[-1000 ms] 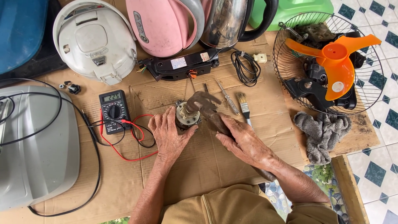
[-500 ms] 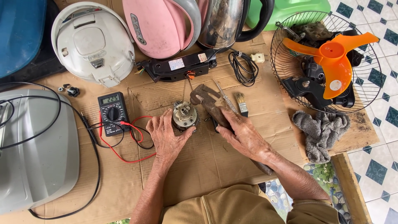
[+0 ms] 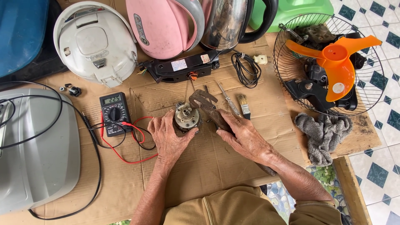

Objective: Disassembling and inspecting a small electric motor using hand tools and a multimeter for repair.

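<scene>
Beside the left hand sits the motor — fingers cupping it — right hand clamped on pliers.

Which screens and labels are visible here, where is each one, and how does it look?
Multimeter screen: small grey rectangle on the black meter, left of the left hand.
Two stickers: white and reddish, on the black bar behind the motor.
Pink kettle label: narrow dark oval.

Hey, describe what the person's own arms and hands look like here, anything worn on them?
Both forearms are bare, with no sleeves reaching them. The left hand and right hand wear no gloves, and no rings, watch or bracelet show. The hands look weathered and wrinkled, with raised veins. The only clothing visible is an olive-tan shirt at the bottom edge.
</scene>
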